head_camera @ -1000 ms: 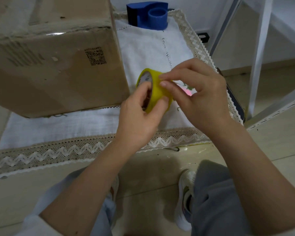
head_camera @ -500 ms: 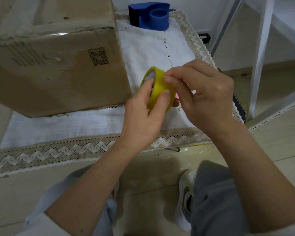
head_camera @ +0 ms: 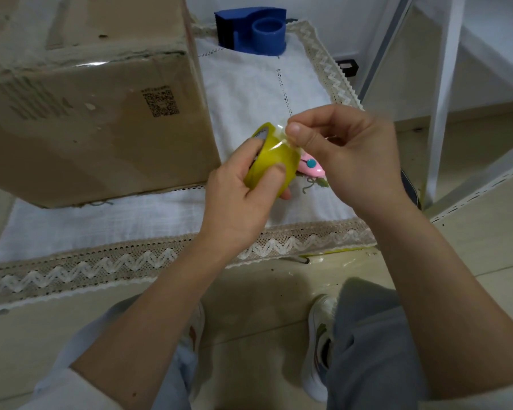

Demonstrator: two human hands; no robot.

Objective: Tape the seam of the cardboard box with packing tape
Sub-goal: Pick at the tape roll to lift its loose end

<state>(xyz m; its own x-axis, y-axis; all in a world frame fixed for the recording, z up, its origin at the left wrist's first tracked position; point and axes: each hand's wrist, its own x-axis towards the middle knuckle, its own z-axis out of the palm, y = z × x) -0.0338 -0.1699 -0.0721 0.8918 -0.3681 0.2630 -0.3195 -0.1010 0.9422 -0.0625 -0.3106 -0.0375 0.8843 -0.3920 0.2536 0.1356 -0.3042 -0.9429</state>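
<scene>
A large brown cardboard box (head_camera: 80, 108) with a printed square code sits at the left on a white lace-edged cloth (head_camera: 249, 93). My left hand (head_camera: 243, 199) grips a yellow roll of packing tape (head_camera: 271, 161) just right of the box's near corner. My right hand (head_camera: 344, 155) pinches the clear free end of the tape (head_camera: 280, 134) between thumb and forefinger, lifted a little off the roll.
A blue tape dispenser (head_camera: 253, 29) stands at the back of the cloth. A small pink tool (head_camera: 311, 168) lies on the cloth under my hands. White metal frame legs (head_camera: 443, 93) rise at the right. My knees and shoes (head_camera: 323, 344) are below.
My right fingers have peeled the tape's free end up off the roll. Both hands and the roll sit slightly lower and to the right in view than before.
</scene>
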